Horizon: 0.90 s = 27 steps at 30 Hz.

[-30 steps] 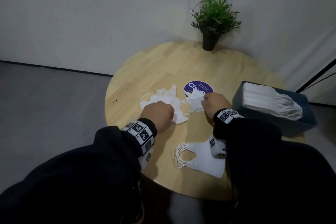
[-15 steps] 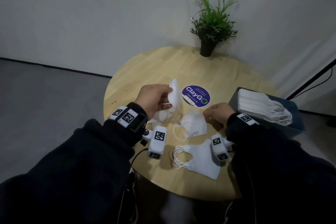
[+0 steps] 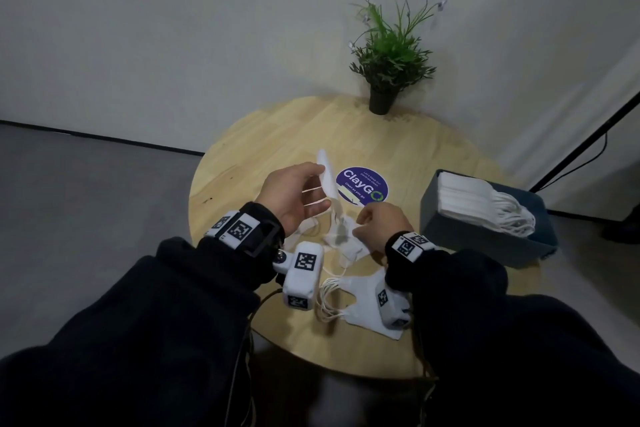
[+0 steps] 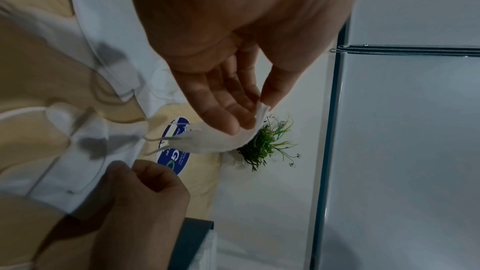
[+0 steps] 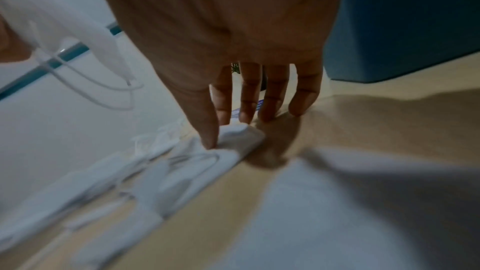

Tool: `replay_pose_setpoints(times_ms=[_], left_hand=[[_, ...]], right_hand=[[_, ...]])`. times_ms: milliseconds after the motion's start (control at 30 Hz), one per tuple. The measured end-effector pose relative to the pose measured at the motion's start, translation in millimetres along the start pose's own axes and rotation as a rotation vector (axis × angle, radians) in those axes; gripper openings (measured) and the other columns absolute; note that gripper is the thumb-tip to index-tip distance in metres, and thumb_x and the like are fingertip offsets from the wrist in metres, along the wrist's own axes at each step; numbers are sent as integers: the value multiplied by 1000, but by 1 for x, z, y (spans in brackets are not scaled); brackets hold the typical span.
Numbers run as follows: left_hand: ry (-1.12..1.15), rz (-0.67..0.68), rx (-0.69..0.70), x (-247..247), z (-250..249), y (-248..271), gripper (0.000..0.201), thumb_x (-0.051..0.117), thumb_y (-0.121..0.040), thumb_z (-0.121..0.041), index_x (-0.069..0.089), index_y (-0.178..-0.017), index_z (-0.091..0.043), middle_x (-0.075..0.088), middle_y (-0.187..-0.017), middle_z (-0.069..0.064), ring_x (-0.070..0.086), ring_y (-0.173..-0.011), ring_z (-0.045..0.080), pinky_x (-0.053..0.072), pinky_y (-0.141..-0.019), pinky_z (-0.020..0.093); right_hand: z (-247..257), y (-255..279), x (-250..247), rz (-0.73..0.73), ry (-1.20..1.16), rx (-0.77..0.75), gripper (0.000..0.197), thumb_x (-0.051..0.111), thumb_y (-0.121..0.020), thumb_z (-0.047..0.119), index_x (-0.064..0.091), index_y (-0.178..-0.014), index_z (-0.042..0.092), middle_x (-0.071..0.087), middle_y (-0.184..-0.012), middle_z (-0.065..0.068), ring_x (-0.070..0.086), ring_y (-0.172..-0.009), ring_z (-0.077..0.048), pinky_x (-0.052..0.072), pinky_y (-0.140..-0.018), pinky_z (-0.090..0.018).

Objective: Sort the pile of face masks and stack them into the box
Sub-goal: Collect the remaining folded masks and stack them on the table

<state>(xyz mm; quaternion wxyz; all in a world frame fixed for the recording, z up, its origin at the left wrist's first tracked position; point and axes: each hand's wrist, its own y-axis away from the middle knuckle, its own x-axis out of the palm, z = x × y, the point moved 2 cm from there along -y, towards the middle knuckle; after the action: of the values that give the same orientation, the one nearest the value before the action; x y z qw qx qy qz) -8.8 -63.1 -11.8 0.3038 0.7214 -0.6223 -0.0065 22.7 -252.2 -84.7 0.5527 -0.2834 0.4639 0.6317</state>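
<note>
My left hand (image 3: 320, 187) holds one white face mask (image 3: 327, 177) upright above the round wooden table (image 3: 263, 135), its ear loops hanging loose. In the left wrist view the thumb and fingers of the left hand (image 4: 255, 113) pinch the top edge of that mask (image 4: 221, 141). My right hand (image 3: 362, 224) pinches a corner of a crumpled mask (image 3: 346, 243) lying on the table; in the right wrist view the right hand's (image 5: 221, 132) thumb and forefinger grip that mask (image 5: 239, 132). A dark blue box (image 3: 485, 246) at the right holds a stack of masks (image 3: 478, 201).
A flat stack of masks (image 3: 360, 302) lies near the table's front edge, partly under my right wrist camera. A round purple sticker (image 3: 362, 184) marks the table's middle. A potted plant (image 3: 388, 59) stands at the far edge against the wall.
Both hands were down on the pile. My left hand has lifted one mask clear and upright. My right hand has drawn back slightly, still holding a mask on the table.
</note>
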Motion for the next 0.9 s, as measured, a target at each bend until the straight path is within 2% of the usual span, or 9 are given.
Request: replay_pose_setpoints(times_ms=[100, 167, 267, 333, 400, 500, 733, 833, 900], left_hand=[[32, -10, -11, -5, -4, -1, 11, 69, -94, -11, 63, -84, -10, 58, -62, 1, 58, -54, 18, 58, -57, 31], [45, -25, -15, -9, -6, -2, 10, 70, -93, -10, 62, -86, -9, 56, -66, 2, 56, -55, 19, 58, -59, 33], [47, -46, -8, -13, -5, -2, 12, 69, -93, -8, 61, -84, -8, 53, -65, 3, 55, -51, 19, 59, -57, 32], [11, -57, 28, -12, -4, -1, 16, 68, -94, -8, 60, -80, -8, 51, -62, 2, 54, -49, 18, 59, -55, 32], [-39, -46, 74, -6, -2, 3, 14, 68, -94, -7, 62, -81, -6, 53, -61, 2, 57, -48, 18, 58, -54, 32], [-133, 15, 119, 10, 8, 14, 9, 66, -95, -6, 65, -86, -6, 62, -62, 3, 63, -51, 19, 58, -53, 33], [-429, 183, 284, 33, 29, 27, 14, 67, -98, -18, 78, -95, -10, 73, -82, 8, 68, -71, 18, 55, -61, 31], [-526, 196, 317, 32, 28, 28, 18, 62, -97, -12, 80, -94, -15, 75, -86, 10, 69, -74, 16, 55, -64, 30], [-613, 113, 402, 28, 24, 24, 16, 67, -89, -10, 79, -88, -21, 75, -83, 6, 67, -74, 15, 54, -67, 33]], right_hand=[[6, -1, -1, -14, -22, 36, 9, 62, -85, 12, 69, -87, 11, 73, -94, -10, 67, -89, -31, 58, -83, -34], [2, -6, -6, -36, -134, 71, 9, 61, -86, 11, 64, -94, 12, 68, -96, -8, 63, -90, -31, 55, -81, -32], [-6, -8, -18, -18, -576, 156, 38, 72, -79, 5, 59, -113, 17, 66, -110, -7, 67, -99, -29, 59, -85, -40], [-8, -5, -29, -24, -830, 163, 44, 76, -76, 1, 64, -116, 15, 70, -115, -15, 71, -96, -31, 63, -76, -43], [-4, 5, -40, 2, -985, 121, 30, 75, -82, -2, 72, -110, 10, 75, -110, -17, 72, -88, -29, 60, -61, -34], [6, 27, -50, 20, -1152, 67, 12, 69, -91, -1, 74, -99, 4, 73, -95, -15, 70, -83, -27, 63, -64, -38], [22, 66, -52, 47, -1204, -7, 27, 67, -99, 25, 76, -108, 1, 77, -96, -17, 75, -78, -25, 62, -66, -39], [15, 76, -58, 12, -1145, -55, 20, 72, -94, 15, 77, -104, -1, 76, -87, -20, 70, -72, -23, 56, -56, -29], [7, 81, -62, 5, -1142, -44, 15, 67, -94, 2, 77, -105, -1, 76, -77, -10, 69, -62, -16, 52, -50, -25]])
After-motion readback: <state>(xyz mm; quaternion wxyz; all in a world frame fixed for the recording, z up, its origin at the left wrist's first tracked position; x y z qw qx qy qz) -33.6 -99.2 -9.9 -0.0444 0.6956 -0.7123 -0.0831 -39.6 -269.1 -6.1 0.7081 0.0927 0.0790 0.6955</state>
